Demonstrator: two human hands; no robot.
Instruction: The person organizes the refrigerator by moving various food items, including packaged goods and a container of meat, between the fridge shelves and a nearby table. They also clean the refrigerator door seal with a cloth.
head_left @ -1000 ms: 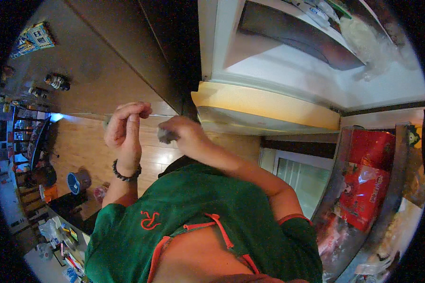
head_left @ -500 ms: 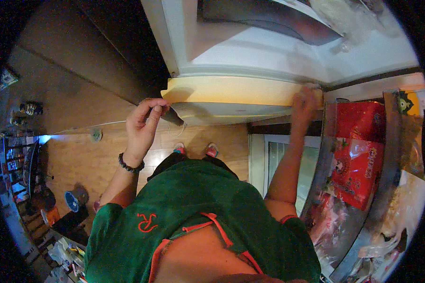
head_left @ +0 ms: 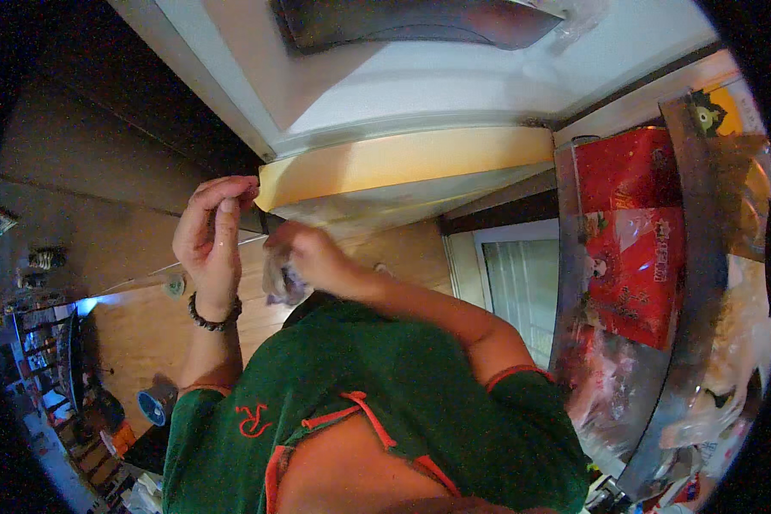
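Note:
My right hand (head_left: pixel 313 257) is blurred and closed round a crumpled greyish cloth (head_left: pixel 283 278), low in front of my chest, just right of my left hand. At the left end of a cream-coloured panel (head_left: pixel 403 163) my left hand (head_left: pixel 212 227) is raised, a dark beaded bracelet on its wrist. Its fingers are curled, and the tips press together at the panel's corner. The panel runs along the front of an open white refrigerator compartment (head_left: pixel 428 90).
A dark curved tray-like piece (head_left: pixel 411 24) lies inside the compartment. On the right, the open door's bins hold a red package (head_left: pixel 634 257) and several plastic bags. Wooden floor (head_left: pixel 128 334) shows below, with a blue round object (head_left: pixel 152 404) at left. A dark cabinet side (head_left: pixel 86 197) stands at left.
My right hand has left the panel's right end and swung left across my body with the cloth. My left hand stays at the left corner. The whole view has shifted slightly.

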